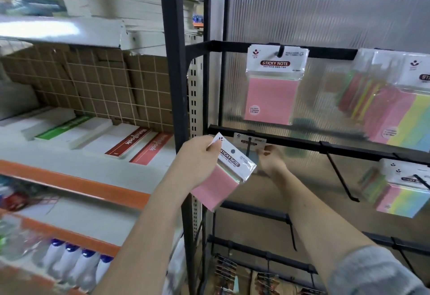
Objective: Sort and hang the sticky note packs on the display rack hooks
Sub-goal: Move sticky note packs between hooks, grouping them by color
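Our left hand (197,159) grips a pink cellophane-wrapped sticky note pack (224,173) in reserve; our right hand (271,159) pinches a blue pack (252,149) on its black hook (249,147).

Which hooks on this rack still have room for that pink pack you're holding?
The long hook on the middle bar, between the pack at the right hand and the rainbow packs, hangs bare. The top bar is crowded: a hung pink pack and multicolour packs. The left hand holds the pink pack.
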Demonstrator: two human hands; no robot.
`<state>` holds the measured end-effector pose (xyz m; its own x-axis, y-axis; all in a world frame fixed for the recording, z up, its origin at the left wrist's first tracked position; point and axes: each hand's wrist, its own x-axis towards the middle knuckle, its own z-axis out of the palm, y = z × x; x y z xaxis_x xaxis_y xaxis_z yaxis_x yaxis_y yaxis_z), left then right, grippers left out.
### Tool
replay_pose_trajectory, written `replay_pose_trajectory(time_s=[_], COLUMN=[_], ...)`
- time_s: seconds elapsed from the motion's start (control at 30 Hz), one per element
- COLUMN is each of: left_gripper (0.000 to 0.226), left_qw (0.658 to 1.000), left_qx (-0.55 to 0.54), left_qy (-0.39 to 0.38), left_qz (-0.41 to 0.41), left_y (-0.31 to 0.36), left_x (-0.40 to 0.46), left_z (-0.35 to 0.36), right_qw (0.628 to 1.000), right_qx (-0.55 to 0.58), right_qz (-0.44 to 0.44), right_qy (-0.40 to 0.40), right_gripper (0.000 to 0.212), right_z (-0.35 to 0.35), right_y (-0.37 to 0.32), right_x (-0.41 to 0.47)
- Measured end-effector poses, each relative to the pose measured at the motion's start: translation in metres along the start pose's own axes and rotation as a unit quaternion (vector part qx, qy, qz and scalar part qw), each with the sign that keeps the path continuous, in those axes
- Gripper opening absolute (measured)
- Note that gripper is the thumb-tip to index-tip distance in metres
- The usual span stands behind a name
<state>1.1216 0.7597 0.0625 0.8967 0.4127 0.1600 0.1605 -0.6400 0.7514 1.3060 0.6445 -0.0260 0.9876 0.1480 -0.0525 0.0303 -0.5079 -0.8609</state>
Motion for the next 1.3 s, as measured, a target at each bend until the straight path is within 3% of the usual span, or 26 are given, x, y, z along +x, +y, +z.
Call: replay_pose_trajectory(time_s=[0.13,0.37,0.6,0.9,1.13,1.3], left_gripper=[0.034,0.034,0.026,0.024,0.025,0.027], left_qw=[1.000,0.995,0.988,0.973,0.974,0.985], left_qx=[0.013,0.048,0.116,0.155,0.145,0.090], left_qy=[0.028,0.083,0.103,0.172,0.173,0.150], left_qz=[0.001,0.006,0.008,0.001,-0.003,0.005], left_y=[-0.001,0.002,0.005,0.009,0.005,0.009], left_x=[0.000,0.002,-0.001,-0.009,-0.009,-0.012], left_z=[-0.008,-0.017,-0.019,-0.022,-0.025,-0.025], right_qw=[1.000,0.995,0.992,0.990,0.984,0.983], right_qx=[-0.021,0.079,0.091,0.033,0.022,0.068], right_qz=[-0.011,-0.041,-0.083,-0.135,-0.176,-0.173], right_qy=[0.017,0.036,0.041,0.019,-0.028,-0.008], right_gripper=[0.025,0.028,0.028,0.043,0.054,0.059], right_z=[0.008,0.017,0.008,-0.017,-0.032,-0.049], right_y=[0.001,0.009,0.011,0.015,0.003,-0.008], right_x=[-0.002,-0.018,-0.056,-0.105,-0.127,-0.142])
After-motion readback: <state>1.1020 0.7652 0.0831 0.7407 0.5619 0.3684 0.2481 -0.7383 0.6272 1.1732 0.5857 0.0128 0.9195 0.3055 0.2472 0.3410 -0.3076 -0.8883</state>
